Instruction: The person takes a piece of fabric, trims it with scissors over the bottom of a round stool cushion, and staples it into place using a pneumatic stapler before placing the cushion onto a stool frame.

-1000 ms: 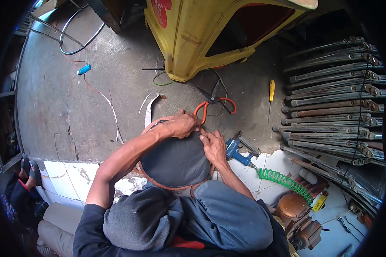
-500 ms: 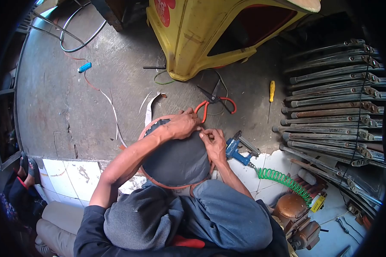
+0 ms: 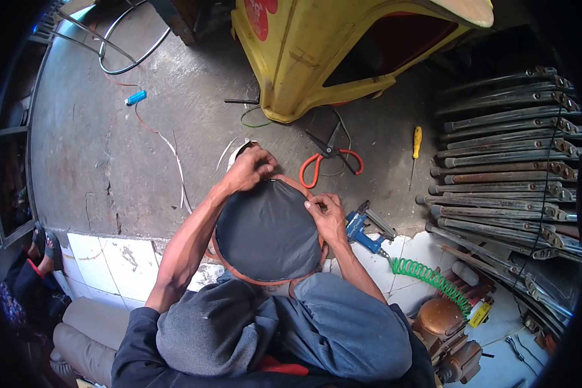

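Observation:
On my lap rests a round seat point(image 3: 268, 233), its upward face black sheet with a reddish-brown edge turned over all around. My left hand point(image 3: 252, 169) is at the far rim, its fingers curled; what they hold, if anything, is hidden. My right hand point(image 3: 328, 218) pinches the reddish-brown cover edge between thumb and fingers at the right side of the rim. Behind my left hand a pale strip point(image 3: 238, 154) partly shows. Beyond the seat, scissors with orange handles point(image 3: 330, 157) lie opened on the floor. To the right of my right hand lies a blue staple gun point(image 3: 363, 234).
A green coiled hose point(image 3: 433, 277) runs from the staple gun toward a copper-coloured machine point(image 3: 441, 315). Farther right are a yellow screwdriver point(image 3: 417, 143) and stacked metal frames point(image 3: 504, 174). A yellow plastic stool point(image 3: 284, 77) and a blue lighter point(image 3: 136, 97) are beyond. Someone's foot point(image 3: 47, 258) shows at left.
My left hand has moved left along the far rim, away from my right hand, uncovering more black sheet. My right hand stays at the right rim. The view has shifted slightly.

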`<state>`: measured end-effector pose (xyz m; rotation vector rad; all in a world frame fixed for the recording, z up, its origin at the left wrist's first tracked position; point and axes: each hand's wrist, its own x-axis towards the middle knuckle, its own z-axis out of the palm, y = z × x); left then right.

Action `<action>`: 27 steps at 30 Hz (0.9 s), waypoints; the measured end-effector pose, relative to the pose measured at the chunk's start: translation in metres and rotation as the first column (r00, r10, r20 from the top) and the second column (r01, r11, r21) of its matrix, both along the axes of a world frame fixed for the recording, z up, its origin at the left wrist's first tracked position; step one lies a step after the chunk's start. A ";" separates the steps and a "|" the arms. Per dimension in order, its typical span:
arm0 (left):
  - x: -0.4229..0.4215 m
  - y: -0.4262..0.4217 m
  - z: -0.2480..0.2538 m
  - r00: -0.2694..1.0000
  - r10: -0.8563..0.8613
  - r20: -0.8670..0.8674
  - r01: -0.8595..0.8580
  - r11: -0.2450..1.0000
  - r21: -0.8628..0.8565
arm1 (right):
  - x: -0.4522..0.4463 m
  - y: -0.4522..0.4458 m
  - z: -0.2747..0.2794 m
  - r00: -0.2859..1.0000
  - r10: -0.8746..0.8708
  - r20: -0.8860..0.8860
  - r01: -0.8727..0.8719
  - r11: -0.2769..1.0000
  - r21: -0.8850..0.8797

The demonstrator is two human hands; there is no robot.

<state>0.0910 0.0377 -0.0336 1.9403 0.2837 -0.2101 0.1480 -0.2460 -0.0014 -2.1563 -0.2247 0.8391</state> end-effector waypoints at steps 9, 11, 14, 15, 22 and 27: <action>-0.005 -0.030 0.007 0.993 -0.096 0.075 0.090 0.993 0.078 | 0.010 0.019 0.007 1.000 -0.007 0.012 0.006 0.999 0.039; -0.006 -0.038 0.013 0.995 -0.074 -0.062 0.081 0.990 0.114 | 0.012 0.023 0.012 0.999 0.031 0.027 -0.031 0.999 0.008; -0.006 -0.044 0.002 0.997 -0.067 -0.041 0.072 0.989 0.127 | 0.013 0.024 0.001 0.999 0.032 -0.009 -0.031 0.999 0.024; -0.004 -0.043 0.000 0.997 -0.075 -0.007 0.076 0.983 0.169 | 0.015 0.025 -0.003 0.999 0.033 -0.005 -0.033 0.999 0.029; -0.001 -0.051 0.010 0.995 -0.103 0.010 0.099 0.968 0.230 | 0.004 0.028 -0.008 0.993 0.018 0.119 -0.014 0.999 -0.036; 0.007 -0.057 0.010 0.985 -0.167 0.037 0.153 0.959 0.239 | -0.007 0.016 -0.005 0.991 -0.062 0.119 0.060 0.998 0.022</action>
